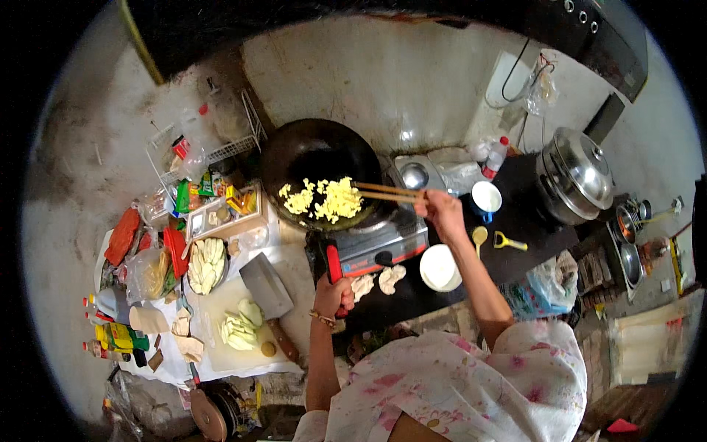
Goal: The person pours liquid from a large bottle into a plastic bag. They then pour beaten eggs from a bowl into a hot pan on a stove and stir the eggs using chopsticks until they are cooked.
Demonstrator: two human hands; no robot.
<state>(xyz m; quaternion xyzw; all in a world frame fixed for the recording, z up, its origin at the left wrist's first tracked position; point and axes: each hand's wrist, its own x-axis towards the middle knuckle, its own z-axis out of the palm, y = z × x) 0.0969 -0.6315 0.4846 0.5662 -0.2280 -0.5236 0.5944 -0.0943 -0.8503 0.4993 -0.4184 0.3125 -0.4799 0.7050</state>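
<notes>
My left hand point(333, 295) grips the red handle point(333, 265) of a dark wok point(317, 146) that sits on a gas stove point(381, 243). Pieces of yellow scrambled egg point(338, 200) lie in the near part of the wok. In my right hand point(443, 214) is a pair of wooden chopsticks point(389, 193), their tips at the right edge of the egg. Below my right wrist stands a white bowl point(440, 268). Two crumpled pieces of paper point(392, 279) lie between that bowl and my left hand.
On the left, a cutting board point(212, 348) bears sliced pale vegetable point(241, 326) beside a cleaver point(267, 286). A plate of cut vegetable point(206, 266) stands behind. To the right are a blue enamel mug point(486, 200), yellow peeler point(511, 242), plastic bottle point(495, 158) and lidded steel pot point(577, 177).
</notes>
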